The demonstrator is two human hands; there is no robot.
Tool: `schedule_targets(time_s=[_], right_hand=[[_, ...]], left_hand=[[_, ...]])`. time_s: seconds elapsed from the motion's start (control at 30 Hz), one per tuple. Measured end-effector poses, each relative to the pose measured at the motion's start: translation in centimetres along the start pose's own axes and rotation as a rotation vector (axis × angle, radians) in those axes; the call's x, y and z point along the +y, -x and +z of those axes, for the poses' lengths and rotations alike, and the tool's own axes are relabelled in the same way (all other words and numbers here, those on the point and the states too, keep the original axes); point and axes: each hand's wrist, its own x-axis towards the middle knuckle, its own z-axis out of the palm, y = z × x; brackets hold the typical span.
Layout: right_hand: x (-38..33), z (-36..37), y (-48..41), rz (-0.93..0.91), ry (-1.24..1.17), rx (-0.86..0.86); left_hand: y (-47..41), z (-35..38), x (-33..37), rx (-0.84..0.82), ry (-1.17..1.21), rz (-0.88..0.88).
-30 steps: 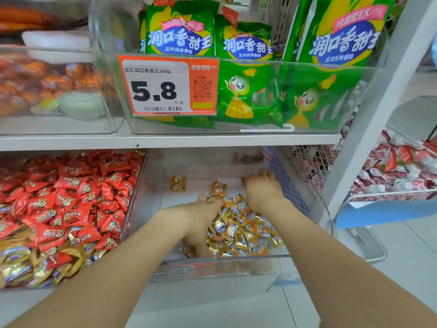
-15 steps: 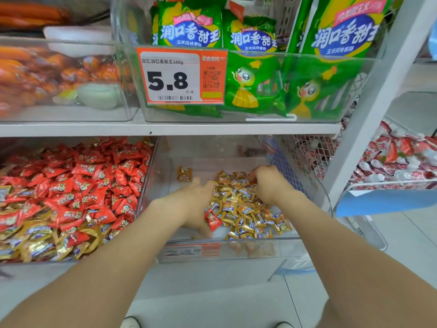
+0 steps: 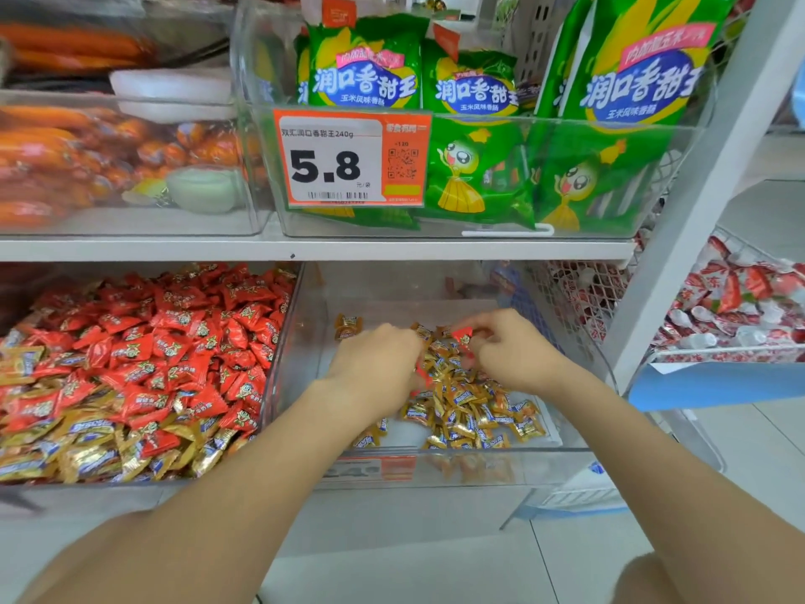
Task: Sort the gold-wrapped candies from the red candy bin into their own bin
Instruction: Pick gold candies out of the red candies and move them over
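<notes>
Right hand (image 3: 512, 355) is pinched on a single red candy (image 3: 462, 337), thumb and fingertips closed on its right side, so the wrapper sticks out to the left of the grip. It sits tilted, one corner pointing up toward the back; the fingers cover too much of it to call its long axis.

Left hand (image 3: 374, 364) hangs palm down just left of that pinch, fingers curled under. There's a red blur at its fingertips, but whether it holds anything I cannot tell.

Both hands are inside the clear bin (image 3: 435, 468). The gold candies (image 3: 461, 411) lie heaped directly beneath and in front of the two hands, wrappers pointing every which way, no common direction. One loose gold piece (image 3: 347, 326) lies apart, just behind the left hand, its long axis roughly side to side.

Well to the left of the left hand, across the clear wall, is the red bin (image 3: 130, 483): red candies (image 3: 174, 337) piled toward its back, more gold wrappers (image 3: 87, 455) mixed along its front.

Above both hands, on the next shelf, there's a price tag (image 3: 331, 156) reading 5.8 and green packs (image 3: 475, 124) standing upright.
</notes>
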Motion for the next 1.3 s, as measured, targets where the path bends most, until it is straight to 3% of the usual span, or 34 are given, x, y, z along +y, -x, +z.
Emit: schedule_targets(time_s=[0.2, 0.43, 0.6, 0.7, 0.8, 0.9, 1.07, 1.2, 1.3], right_hand=[[-5.1, 1.0, 3.4, -0.139, -0.204, 0.108], [-14.1, 7.6, 5.7, -0.337, -0.41, 0.207], [-18.6, 11.7, 4.5, -0.477, -0.182, 0.349], [-20.5, 12.6, 2.2, -0.486, -0.127, 0.431], [-21.1, 13.2, 0.0, -0.407, -0.01, 0.35], [-20.6, 12.7, 0.2, -0.403, 0.021, 0.232], [-18.1, 9.7, 3.7, -0.509, -0.015, 0.246], [-12.7, 5.1, 5.5, -0.36, 0.171, 0.022], [-8.1, 1.4, 6.9, -0.304, 0.403, -0.22]], left_hand=[[4.8, -3.5, -0.3, 0.45, 0.189, -0.03], [9.2, -6.1, -8.2, 0.654, 0.102, -0.233], [9.8, -6.0, -16.5, 0.565, 0.075, -0.3], [9.1, -4.9, -19.4, 0.323, 0.005, -0.278], [8.5, -3.8, -20.3, 0.127, 0.032, -0.276], [8.4, -3.8, -19.8, 0.183, 0.029, -0.289], [10.1, -5.6, -14.2, 0.396, -0.076, -0.27], [11.1, -5.9, -7.8, 0.521, -0.048, 0.049], [10.4, -4.4, -3.7, 0.281, 0.063, 0.283]])
